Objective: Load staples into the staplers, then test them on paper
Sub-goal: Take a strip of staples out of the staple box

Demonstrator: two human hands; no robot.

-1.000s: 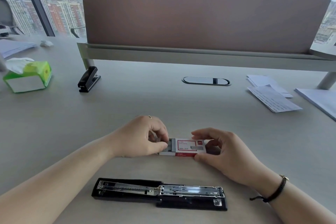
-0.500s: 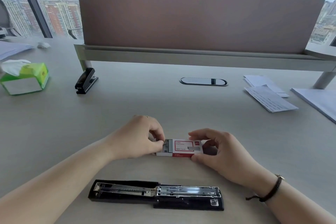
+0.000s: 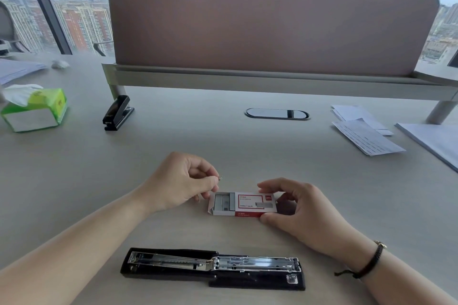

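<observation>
Pale wood-grain tabletop [image 3: 173,136] carries everything. Nearest the person, below both hands, a black stapler [image 3: 213,267] lies opened flat, its metal channel facing up. Far beyond the left hand [image 3: 181,181] stands a second stapler [image 3: 117,112], closed; paper sheets [image 3: 366,136] lie well beyond the right hand [image 3: 295,208]. That right hand grips a red-and-white staple box [image 3: 244,204], tray slid out leftward. Just above the tray, the left hand pinches a staple strip [image 3: 220,177].
</observation>
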